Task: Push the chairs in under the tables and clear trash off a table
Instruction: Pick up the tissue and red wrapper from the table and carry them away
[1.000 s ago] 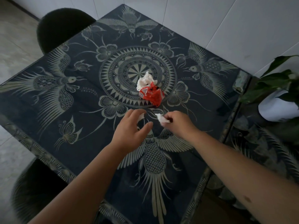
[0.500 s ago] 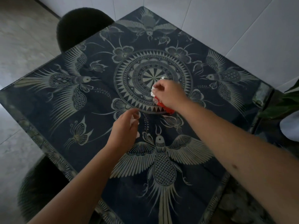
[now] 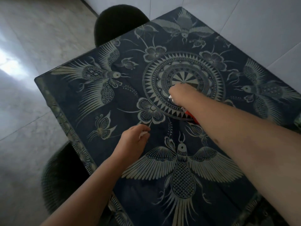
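The right hand's [image 3: 181,93] grip is curled over red-and-white crumpled trash [image 3: 190,115] near the worktop's [image 3: 73,88] centre medallion; the left hand [image 3: 135,139] pinches a white scrap [image 3: 143,134]. Dark blue bird-patterned cloth covers the worktop. Two dark chairs [image 3: 118,23] sit at its edges, on grey floor tiles.

We have a single view, from a camera worn on the head, looking steeply down and forward over the patterned table [image 3: 84,98]. It sits close above: both forearms run in from the bottom edge toward the right hand [image 3: 181,93] near the centre. Beyond that grip we see wall; left of it, floor.
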